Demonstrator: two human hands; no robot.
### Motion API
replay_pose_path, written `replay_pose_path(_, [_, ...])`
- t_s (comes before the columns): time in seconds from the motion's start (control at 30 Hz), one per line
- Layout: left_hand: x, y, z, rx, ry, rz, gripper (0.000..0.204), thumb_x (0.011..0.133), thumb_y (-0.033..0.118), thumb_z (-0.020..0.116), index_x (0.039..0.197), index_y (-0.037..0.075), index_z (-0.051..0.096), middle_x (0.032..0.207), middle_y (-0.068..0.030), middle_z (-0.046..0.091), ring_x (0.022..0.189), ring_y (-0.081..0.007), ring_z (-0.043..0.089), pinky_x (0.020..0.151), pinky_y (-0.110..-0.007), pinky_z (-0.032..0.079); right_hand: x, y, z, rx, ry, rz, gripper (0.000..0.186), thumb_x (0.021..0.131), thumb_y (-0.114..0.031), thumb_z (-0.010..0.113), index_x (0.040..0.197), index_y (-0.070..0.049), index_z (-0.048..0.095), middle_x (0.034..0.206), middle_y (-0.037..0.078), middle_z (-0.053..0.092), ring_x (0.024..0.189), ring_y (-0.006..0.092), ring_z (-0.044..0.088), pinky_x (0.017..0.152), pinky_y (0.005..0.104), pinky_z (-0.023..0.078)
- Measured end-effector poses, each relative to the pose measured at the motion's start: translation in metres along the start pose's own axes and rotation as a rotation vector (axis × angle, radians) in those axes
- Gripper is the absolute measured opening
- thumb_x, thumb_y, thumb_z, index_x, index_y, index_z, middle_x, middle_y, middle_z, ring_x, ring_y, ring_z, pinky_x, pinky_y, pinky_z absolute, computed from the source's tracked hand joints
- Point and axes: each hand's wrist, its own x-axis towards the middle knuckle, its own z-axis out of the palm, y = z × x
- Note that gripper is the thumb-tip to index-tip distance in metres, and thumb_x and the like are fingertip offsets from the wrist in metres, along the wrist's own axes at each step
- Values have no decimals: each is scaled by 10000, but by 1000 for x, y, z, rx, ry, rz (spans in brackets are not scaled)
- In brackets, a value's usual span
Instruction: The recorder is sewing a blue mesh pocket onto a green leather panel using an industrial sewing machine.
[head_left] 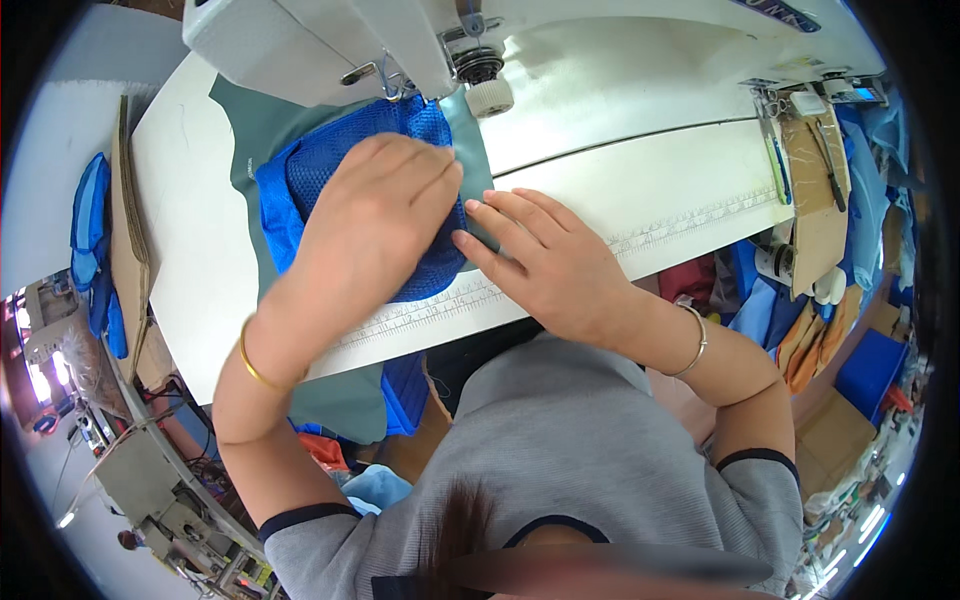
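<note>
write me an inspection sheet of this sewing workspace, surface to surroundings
surface: white worktop with a printed ruler strip along the near side
job's things: blue mesh fabric over grey-green fabric, running up to the sewing machine
clutter: dark-handled tool on cardboard at right; blue fabric pieces at far left
hands: left hand on the mesh, fingers bent, grip unclear; right hand open, fingertips at the mesh's right edge
cables: dark cables at lower left, routing unclear
surroundings: heaped fabric and a blue container at right; machinery at lower left
</note>
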Motion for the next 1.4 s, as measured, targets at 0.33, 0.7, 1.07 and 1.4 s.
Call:
replay_pose_path(0.33, [26,-14,14,189,-202,24,196,803,78,724,968,-15,670,1099,-119,705,1017,-286,664,895,-396,535,-2,2,-3,-1,-2,-7,405,876,-139,590,1251,-3,660,1295,178,628,1265,315,563,1120,438,425])
replay_pose_path(0.7, [-5,-10,42,122,190,-115,343,758,106,798,1060,-24,703,1109,-133,719,1078,-300,684,971,-417,544,-2,4,0,23,-22,-31,431,877,-146,589,1280,-1,638,1320,188,604,1285,322,548,1127,457,416])
replay_pose_path(1.07, [-11,-15,40,-43,190,-188,374,792,144,776,1115,-29,706,1190,-138,703,1096,-287,672,965,-390,543,5,2,-6,5,-79,-22,418,876,-119,588,1279,-23,647,1325,181,607,1263,326,566,1117,460,431])
replay_pose_path(1.4, [-10,-16,40,-39,179,-195,338,784,129,742,1054,-70,701,1114,-178,696,1118,-308,662,1036,-400,505,11,4,-10,15,-101,8,409,874,-170,661,1267,-59,660,1319,157,618,1256,315,570,1109,467,434])
